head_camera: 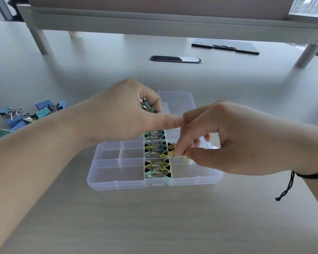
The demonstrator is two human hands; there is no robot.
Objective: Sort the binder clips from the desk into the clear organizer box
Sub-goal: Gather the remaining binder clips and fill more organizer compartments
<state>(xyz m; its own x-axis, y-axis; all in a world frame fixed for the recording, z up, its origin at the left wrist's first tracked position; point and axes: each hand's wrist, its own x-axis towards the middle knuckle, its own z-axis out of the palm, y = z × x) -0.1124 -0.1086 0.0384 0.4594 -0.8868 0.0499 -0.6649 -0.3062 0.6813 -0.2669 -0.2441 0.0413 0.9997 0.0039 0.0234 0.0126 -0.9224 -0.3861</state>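
Observation:
The clear organizer box [117,182] lies open on the desk in front of me. Its middle column of compartments holds rows of small yellow, green and blue binder clips [157,167]. My left hand [121,118] hovers over the box's far half, its fingers curled round a bunch of small clips [146,105], thumb stretched toward the right. My right hand [228,142] pinches a small yellow clip [184,157] at a compartment in the right column, beside one yellow clip [171,147] lying there.
A pile of larger blue and teal binder clips [26,117] lies on the desk at the left. A black clipboard [226,46], a cable grommet [174,59] and a white cup [74,34] sit farther back under a raised grey shelf [154,21].

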